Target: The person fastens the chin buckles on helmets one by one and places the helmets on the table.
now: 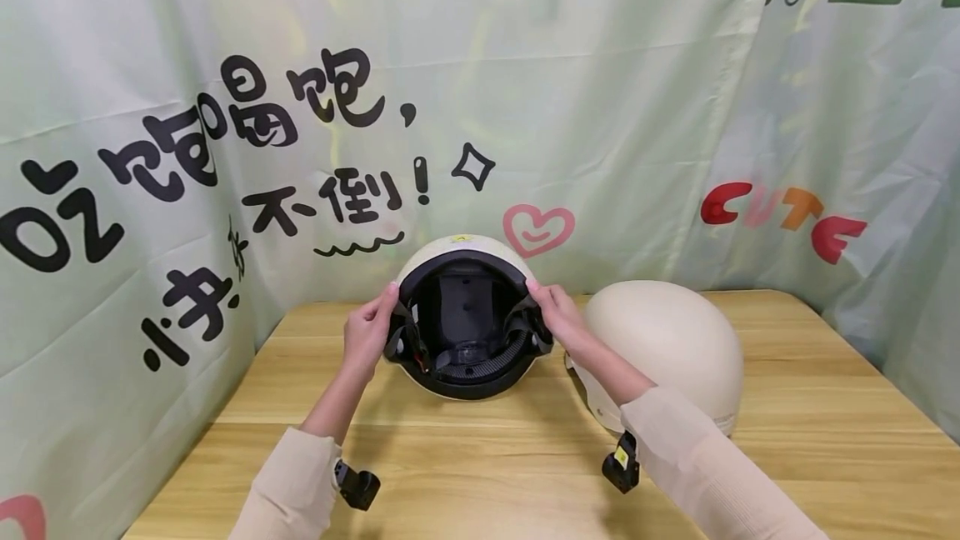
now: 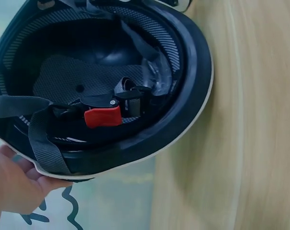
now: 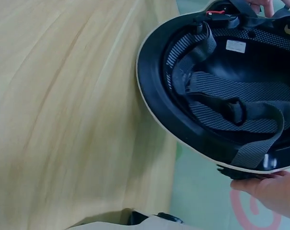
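Observation:
A cream helmet is held with its black inside facing the head camera, above the back of the table. My left hand grips its left rim and my right hand grips the right rim. Dark straps and a red buckle piece lie inside the shell in the left wrist view. There the left hand has its fingers behind the rim. In the right wrist view the right hand holds the rim near a strap, its fingers partly hidden.
A second cream helmet rests dome up on the wooden table, beside my right forearm. A printed cloth hangs behind the table and along its sides. Small black cameras are worn on both wrists.

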A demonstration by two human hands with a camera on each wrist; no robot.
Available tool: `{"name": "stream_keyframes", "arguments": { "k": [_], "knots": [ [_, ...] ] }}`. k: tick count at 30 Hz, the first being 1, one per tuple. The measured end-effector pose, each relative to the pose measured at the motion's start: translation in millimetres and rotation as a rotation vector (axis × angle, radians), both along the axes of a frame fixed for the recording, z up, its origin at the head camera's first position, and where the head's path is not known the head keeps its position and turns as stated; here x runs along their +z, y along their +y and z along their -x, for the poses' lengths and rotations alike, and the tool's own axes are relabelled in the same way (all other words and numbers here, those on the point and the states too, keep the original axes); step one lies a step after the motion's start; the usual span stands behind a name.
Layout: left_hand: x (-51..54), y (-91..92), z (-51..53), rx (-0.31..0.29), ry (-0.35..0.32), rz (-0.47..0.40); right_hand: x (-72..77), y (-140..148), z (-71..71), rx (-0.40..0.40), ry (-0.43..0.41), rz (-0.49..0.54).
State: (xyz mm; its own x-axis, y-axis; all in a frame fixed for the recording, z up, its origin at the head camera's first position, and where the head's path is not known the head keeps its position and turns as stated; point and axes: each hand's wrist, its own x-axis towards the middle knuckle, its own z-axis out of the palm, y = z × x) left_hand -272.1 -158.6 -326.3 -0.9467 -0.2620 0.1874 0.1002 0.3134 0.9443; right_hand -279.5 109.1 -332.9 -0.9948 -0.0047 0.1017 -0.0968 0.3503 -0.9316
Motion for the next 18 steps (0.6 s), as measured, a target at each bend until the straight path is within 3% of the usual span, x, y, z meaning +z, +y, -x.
{"name": "stream_keyframes", "arguments": {
  "k": [5,12,18],
  "knots": [
    [-7.9,-3.0,2.6,-0.057,0.103,0.020,-9.1,0,2.0,0.016,0.080,0.109],
    [-21.7,-5.6,4.2,-0.111,0.243,0.043,-17.0,1,3.5,0.028,0.145,0.152],
    [-35.3,-5.9,9.2,-0.146,0.387,-0.042,-21.6,4,5.1,0.093,0.182,0.213]
  ]
}}
